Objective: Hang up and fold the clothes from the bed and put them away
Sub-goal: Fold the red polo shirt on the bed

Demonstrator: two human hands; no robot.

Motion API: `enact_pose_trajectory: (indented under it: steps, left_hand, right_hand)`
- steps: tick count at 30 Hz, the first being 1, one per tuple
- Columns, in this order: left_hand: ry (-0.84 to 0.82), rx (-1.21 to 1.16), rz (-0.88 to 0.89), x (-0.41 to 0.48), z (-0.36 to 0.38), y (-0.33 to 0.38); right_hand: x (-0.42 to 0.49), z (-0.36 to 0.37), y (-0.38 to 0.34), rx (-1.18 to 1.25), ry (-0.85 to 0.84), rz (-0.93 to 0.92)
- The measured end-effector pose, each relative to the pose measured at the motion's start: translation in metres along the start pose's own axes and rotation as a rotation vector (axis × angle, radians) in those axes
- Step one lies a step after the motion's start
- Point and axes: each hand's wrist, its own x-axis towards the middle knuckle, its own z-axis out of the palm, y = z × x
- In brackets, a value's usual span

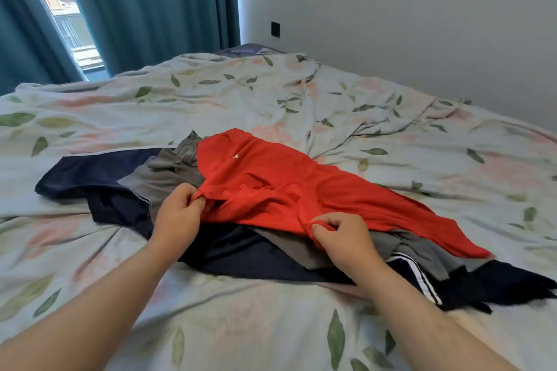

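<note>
Left forearm (99, 304) and right forearm (428, 325), both bare, reach in from the near edge over the bed (241, 325). A crumpled leaf-and-flower duvet (211, 93) covers it and fills most of the view. Teal curtains (150, 3) hang far left beside a window (60, 9). The pale wall (422, 9) far right carries a small black plate (275, 29).

The clothes lie piled near centre on the bed:
- The navy garment (96, 172) is lowest and spreads left.
- The grey garment (162, 175) lies over it.
- The red shirt (301, 190) is on top, running centre to right.
- The striped dark garment (422, 277) lies near right.

The left hand (177, 214) pinches the red shirt's left edge by the buttons. The right hand (343, 245) pinches a fold of its near edge.
</note>
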Motion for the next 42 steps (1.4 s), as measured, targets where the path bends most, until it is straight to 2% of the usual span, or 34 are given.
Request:
enact_pose_trajectory:
  steps: [3,8,11,14,17,19,22,23,25,28,31,34,37,39,41,42]
  left_hand:
    - [-0.051,-0.200,-0.086,-0.041,-0.026,0.021]
    - [-0.261,-0.126,-0.039,-0.116,-0.069,0.033]
    - [-0.483,-0.176,-0.136,-0.152,-0.093,0.023]
    - [-0.814,-0.206,-0.261,-0.180,-0.111,0.015]
    - [-0.982,-0.080,-0.220,-0.192,-0.115,0.011]
    - [-0.964,-0.061,-0.193,-0.190,-0.114,0.012]
    - [-0.919,-0.190,-0.225,-0.181,-0.111,0.015]
    - [-0.864,-0.215,-0.246,-0.177,-0.108,0.014]
    - [-0.715,-0.181,-0.260,-0.169,-0.099,0.009]
    - [-0.582,-0.055,-0.263,-0.166,-0.083,0.002]
    - [-0.516,0.041,-0.337,-0.172,-0.072,-0.010]
    - [-0.401,-0.006,-0.398,-0.182,-0.068,-0.020]
    - [-0.501,-0.157,-0.462,-0.194,-0.068,-0.018]
    - [-0.525,-0.347,-0.519,-0.204,-0.074,-0.016]
    - [-0.571,-0.475,-0.434,-0.217,-0.086,-0.015]
    - [-0.635,-0.422,-0.360,-0.224,-0.092,-0.016]
  right_hand:
    - [-0.057,-0.024,-0.011,0.014,-0.015,0.100]
    - [-0.139,-0.067,-0.013,-0.144,-0.192,0.200]
    - [-0.176,-0.092,-0.008,-0.267,-0.406,0.254]
    - [-0.205,-0.111,0.003,-0.492,-0.605,0.364]
    - [-0.217,-0.115,0.010,-0.701,-0.650,0.327]
    - [-0.217,-0.103,0.008,-0.707,-0.553,0.174]
    - [-0.215,-0.064,0.002,-0.705,-0.290,-0.057]
    - [-0.214,-0.046,-0.002,-0.704,-0.250,-0.121]
    - [-0.213,-0.007,-0.008,-0.654,-0.305,-0.215]
    - [-0.211,0.041,-0.012,-0.611,-0.402,-0.204]
    - [-0.204,0.059,-0.004,-0.598,-0.351,-0.166]
    - [-0.201,0.059,0.006,-0.596,-0.286,-0.189]
    - [-0.205,0.056,0.011,-0.634,-0.188,-0.309]
    - [-0.204,0.054,0.010,-0.695,-0.139,-0.385]
    - [-0.201,0.052,0.002,-0.736,-0.160,-0.370]
    - [-0.198,0.051,-0.003,-0.757,-0.205,-0.342]
